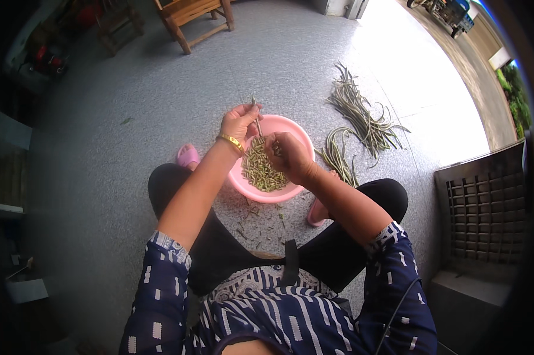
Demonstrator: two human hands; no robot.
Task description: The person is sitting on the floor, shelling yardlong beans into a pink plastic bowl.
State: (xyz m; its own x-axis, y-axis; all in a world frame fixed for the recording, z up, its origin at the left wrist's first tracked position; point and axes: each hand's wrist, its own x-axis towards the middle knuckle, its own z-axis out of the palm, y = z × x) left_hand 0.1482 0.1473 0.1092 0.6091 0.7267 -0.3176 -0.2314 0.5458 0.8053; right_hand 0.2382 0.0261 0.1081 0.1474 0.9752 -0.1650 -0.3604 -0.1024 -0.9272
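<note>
A pink basin stands on the floor between my feet, with many short cut pieces of green bean heaped in it. Over its far left rim my left hand, with a gold bracelet at the wrist, pinches a long bean. The bean runs down toward my right hand, whose fingers are curled closed above the basin at the bean's lower end. What else lies inside the right fingers is hidden.
Long beans lie in a large pile right of the basin, a smaller bunch nearer. Bean scraps litter the floor before me. A wooden chair stands far off; a dark lattice-backed chair is at right.
</note>
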